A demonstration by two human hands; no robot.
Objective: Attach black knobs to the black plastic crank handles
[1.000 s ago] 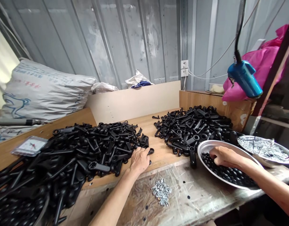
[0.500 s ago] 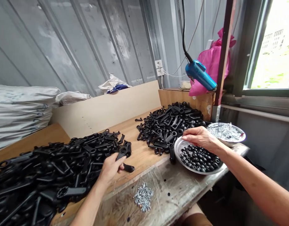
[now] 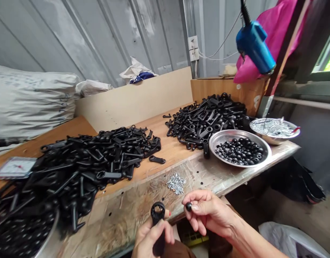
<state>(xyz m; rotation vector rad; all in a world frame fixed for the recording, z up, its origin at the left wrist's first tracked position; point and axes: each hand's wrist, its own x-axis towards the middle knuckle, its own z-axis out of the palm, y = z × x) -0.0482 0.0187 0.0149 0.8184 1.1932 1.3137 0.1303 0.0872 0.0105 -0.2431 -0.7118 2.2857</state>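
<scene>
Near the front edge of the bench, my left hand (image 3: 151, 238) is closed around a black plastic crank handle (image 3: 157, 212), its ringed end pointing up and away from me. To its right, my right hand (image 3: 207, 211) pinches a small black ball knob (image 3: 189, 206) between thumb and fingers. The knob and the handle are apart. Just beyond both hands lies a small heap of silver screws (image 3: 176, 183) on the bench. A metal bowl (image 3: 211, 152) of similar black knobs (image 3: 238, 150) stands farther right.
Heaps of black handles lie at left (image 3: 100, 161) and at back right (image 3: 207, 118). A second bowl (image 3: 277, 139) holds silver screws. A blue electric screwdriver (image 3: 254, 46) hangs at upper right. Another container of black knobs (image 3: 22, 233) sits at lower left.
My right hand has left the bowl and come toward me with a knob. My left hand has drawn a handle back from the left heap. The view has tilted down.
</scene>
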